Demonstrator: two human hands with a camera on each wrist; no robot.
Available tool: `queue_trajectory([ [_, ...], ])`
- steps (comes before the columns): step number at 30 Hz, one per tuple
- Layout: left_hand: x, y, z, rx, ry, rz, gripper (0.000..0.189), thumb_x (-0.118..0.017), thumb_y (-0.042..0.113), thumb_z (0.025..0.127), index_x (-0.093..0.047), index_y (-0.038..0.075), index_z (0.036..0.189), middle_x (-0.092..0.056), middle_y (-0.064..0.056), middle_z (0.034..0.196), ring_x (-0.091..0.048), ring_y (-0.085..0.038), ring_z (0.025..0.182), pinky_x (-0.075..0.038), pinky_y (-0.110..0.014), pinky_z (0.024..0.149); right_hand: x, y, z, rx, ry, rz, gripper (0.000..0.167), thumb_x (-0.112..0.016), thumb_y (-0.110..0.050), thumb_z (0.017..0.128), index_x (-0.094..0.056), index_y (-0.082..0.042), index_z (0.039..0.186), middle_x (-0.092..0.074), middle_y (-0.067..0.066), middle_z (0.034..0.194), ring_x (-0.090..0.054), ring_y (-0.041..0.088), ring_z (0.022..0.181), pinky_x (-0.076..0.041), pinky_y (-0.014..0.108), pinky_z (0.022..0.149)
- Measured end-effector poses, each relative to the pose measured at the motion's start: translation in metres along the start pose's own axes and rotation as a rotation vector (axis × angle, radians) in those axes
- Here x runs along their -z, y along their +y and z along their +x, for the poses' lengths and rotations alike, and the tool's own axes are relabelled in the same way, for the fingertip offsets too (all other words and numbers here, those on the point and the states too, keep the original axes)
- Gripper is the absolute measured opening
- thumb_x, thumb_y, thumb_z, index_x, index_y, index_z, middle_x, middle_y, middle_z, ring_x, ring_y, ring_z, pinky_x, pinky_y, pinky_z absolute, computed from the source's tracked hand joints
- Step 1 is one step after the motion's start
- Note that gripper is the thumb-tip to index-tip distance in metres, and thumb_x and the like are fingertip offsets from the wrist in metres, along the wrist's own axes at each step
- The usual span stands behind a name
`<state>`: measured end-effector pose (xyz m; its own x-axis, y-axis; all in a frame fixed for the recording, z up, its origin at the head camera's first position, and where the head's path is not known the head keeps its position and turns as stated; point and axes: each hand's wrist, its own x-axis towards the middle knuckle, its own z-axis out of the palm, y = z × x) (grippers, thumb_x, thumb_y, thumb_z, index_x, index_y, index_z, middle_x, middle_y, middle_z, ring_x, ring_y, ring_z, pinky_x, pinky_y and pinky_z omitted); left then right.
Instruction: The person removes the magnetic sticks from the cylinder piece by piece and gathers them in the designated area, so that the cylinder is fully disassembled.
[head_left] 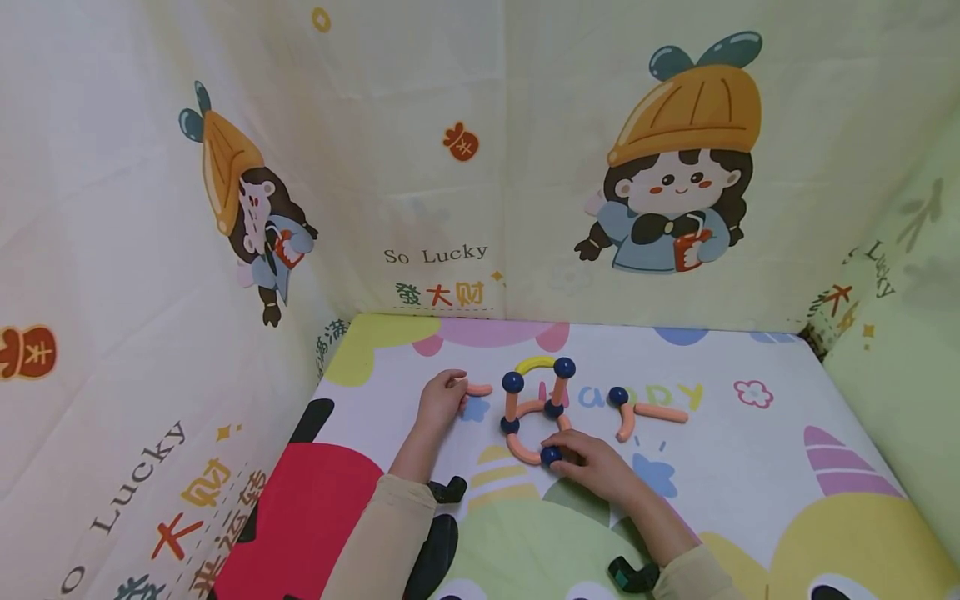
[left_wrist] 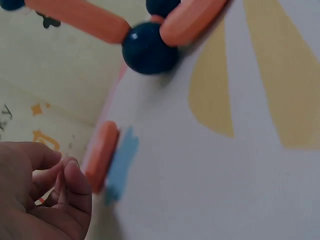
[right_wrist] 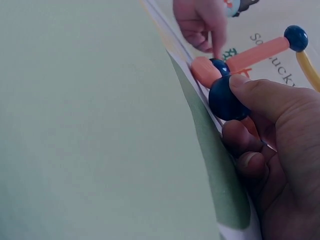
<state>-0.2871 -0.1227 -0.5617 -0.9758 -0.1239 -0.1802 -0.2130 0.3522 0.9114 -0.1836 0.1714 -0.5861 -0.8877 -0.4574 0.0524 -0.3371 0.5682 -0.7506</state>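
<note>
A magnetic stick-and-ball structure stands on the table, with a ring of curved orange rods (head_left: 525, 457) and dark blue balls at its joints. Two upright orange rods (head_left: 512, 406) carry blue balls (head_left: 565, 367) bridged by a curved yellow rod (head_left: 534, 363). My right hand (head_left: 592, 467) pinches the near blue ball (right_wrist: 226, 102) of the ring between thumb and fingers. Left of the structure, my left hand (head_left: 441, 402) hovers with loosely bent fingers and nothing visible in them. Just beyond its fingertips lies a loose orange rod (left_wrist: 102, 155).
Right of the structure lie a blue ball (head_left: 618, 396), a curved orange rod (head_left: 626, 422) and a straight orange rod (head_left: 661, 412). A printed cloth (head_left: 525, 183) surrounds the table, which has a patterned cover (head_left: 750, 450).
</note>
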Motion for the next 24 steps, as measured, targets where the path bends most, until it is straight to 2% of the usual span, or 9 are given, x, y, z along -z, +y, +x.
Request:
queue_trajectory([
  [4, 0.0, 0.02, -0.013, -0.068, -0.041, 0.052, 0.029, -0.057, 0.036, 0.099, -0.068, 0.021, 0.123, -0.065, -0.004, 0.097, -0.057, -0.016, 0.067, -0.048, -0.026, 0.06, -0.001, 0.0, 0.0, 0.009, 0.002, -0.002, 0.032, -0.066, -0.037, 0.095, -0.063, -0.033, 0.127, -0.058, -0.014, 0.102, -0.051, 0.006, 0.082, -0.042, 0.022, 0.072],
  [7, 0.0, 0.041, -0.028, -0.134, -0.121, 0.045, 0.031, -0.055, 0.046, 0.099, -0.067, 0.029, 0.123, -0.065, -0.006, 0.111, -0.061, -0.023, 0.075, -0.049, -0.027, 0.063, -0.001, -0.001, 0.0, 0.02, 0.006, -0.002, 0.032, -0.066, -0.035, 0.095, -0.064, -0.033, 0.126, -0.058, -0.014, 0.1, -0.05, 0.006, 0.081, -0.042, 0.022, 0.071],
  [10, 0.0, 0.059, -0.043, -0.231, -0.212, 0.056, 0.039, -0.053, 0.052, 0.099, -0.063, 0.031, 0.129, -0.064, -0.006, 0.12, -0.063, -0.033, 0.081, -0.051, -0.029, 0.062, 0.0, 0.0, 0.0, 0.046, 0.014, 0.0, 0.032, -0.066, -0.034, 0.095, -0.063, -0.031, 0.127, -0.06, -0.013, 0.103, -0.05, 0.005, 0.082, -0.043, 0.022, 0.071],
  [13, -0.002, 0.071, -0.055, -0.329, -0.272, 0.134, 0.047, -0.052, 0.055, 0.098, -0.056, 0.03, 0.137, -0.062, -0.001, 0.123, -0.064, -0.032, 0.08, -0.051, -0.031, 0.061, 0.001, 0.0, 0.0, 0.09, 0.032, 0.026, 0.033, -0.066, -0.031, 0.096, -0.063, -0.027, 0.128, -0.063, -0.011, 0.109, -0.051, 0.004, 0.083, -0.045, 0.022, 0.071],
  [15, -0.004, 0.076, -0.061, -0.356, -0.289, 0.199, 0.051, -0.055, 0.056, 0.096, -0.052, 0.03, 0.141, -0.06, 0.003, 0.125, -0.062, -0.023, 0.076, -0.051, -0.032, 0.062, 0.002, -0.001, -0.001, 0.125, 0.048, 0.047, 0.034, -0.065, -0.029, 0.096, -0.063, -0.021, 0.13, -0.063, -0.007, 0.112, -0.053, 0.003, 0.08, -0.047, 0.022, 0.069],
  [19, -0.007, 0.076, -0.065, -0.364, -0.314, 0.298, 0.059, -0.061, 0.055, 0.093, -0.045, 0.033, 0.145, -0.057, 0.007, 0.127, -0.057, -0.012, 0.075, -0.046, -0.037, 0.078, 0.01, -0.011, -0.003, 0.118, 0.083, 0.065, 0.036, -0.064, -0.03, 0.097, -0.063, -0.016, 0.13, -0.063, -0.003, 0.114, -0.054, 0.003, 0.075, -0.049, 0.021, 0.063],
  [22, -0.008, 0.073, -0.064, -0.37, -0.327, 0.306, 0.061, -0.063, 0.052, 0.092, -0.043, 0.033, 0.147, -0.057, 0.006, 0.125, -0.06, -0.011, 0.075, -0.039, -0.043, 0.09, 0.022, -0.023, -0.003, 0.091, 0.133, 0.056, 0.032, -0.064, -0.027, 0.097, -0.064, -0.018, 0.128, -0.063, -0.002, 0.122, -0.054, 0.004, 0.075, -0.049, 0.021, 0.063],
  [23, -0.009, 0.071, -0.064, -0.374, -0.325, 0.3, 0.061, -0.064, 0.051, 0.092, -0.043, 0.034, 0.147, -0.058, 0.006, 0.123, -0.06, -0.011, 0.075, -0.038, -0.044, 0.092, 0.027, -0.027, -0.003, 0.09, 0.155, 0.054, 0.03, -0.064, -0.024, 0.097, -0.065, -0.019, 0.127, -0.063, -0.001, 0.124, -0.055, 0.004, 0.074, -0.049, 0.021, 0.063],
  [24, -0.009, 0.07, -0.064, -0.377, -0.325, 0.287, 0.06, -0.064, 0.05, 0.093, -0.044, 0.033, 0.147, -0.058, 0.006, 0.123, -0.06, -0.011, 0.075, -0.041, -0.044, 0.09, 0.032, -0.031, -0.002, 0.102, 0.185, 0.049, 0.028, -0.064, -0.022, 0.097, -0.066, -0.02, 0.125, -0.063, 0.0, 0.126, -0.056, 0.006, 0.072, -0.05, 0.022, 0.061],
])
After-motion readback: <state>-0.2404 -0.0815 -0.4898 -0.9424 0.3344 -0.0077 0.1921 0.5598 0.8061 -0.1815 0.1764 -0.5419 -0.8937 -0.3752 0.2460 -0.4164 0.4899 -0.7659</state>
